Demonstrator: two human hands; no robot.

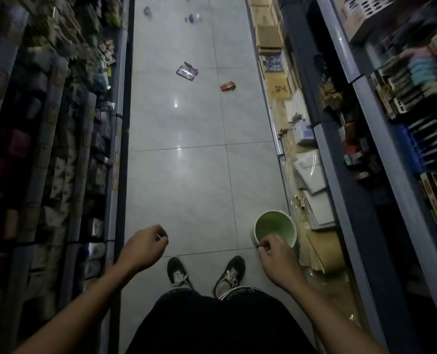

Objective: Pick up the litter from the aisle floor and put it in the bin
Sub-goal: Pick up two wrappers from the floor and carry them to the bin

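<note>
Litter lies ahead on the tiled aisle floor: a purple wrapper [187, 71], a small orange packet [228, 86] to its right, and more small pieces far off [192, 18], with one at the left [147, 11]. A green bin with a white outer wall [286, 227] stands on the floor at the right, by the shelf base. My right hand [273, 259] hovers over the bin's near rim, fingers loosely curled, with nothing visible in it. My left hand [145, 247] hangs at the left with loosely curled fingers and holds nothing.
Tall shelves of goods [59, 149] line the left side. On the right, shelving [365, 162] has cardboard boxes [268, 37] and stacked paper packs at its foot. My feet in black shoes [204, 273] stand mid-aisle.
</note>
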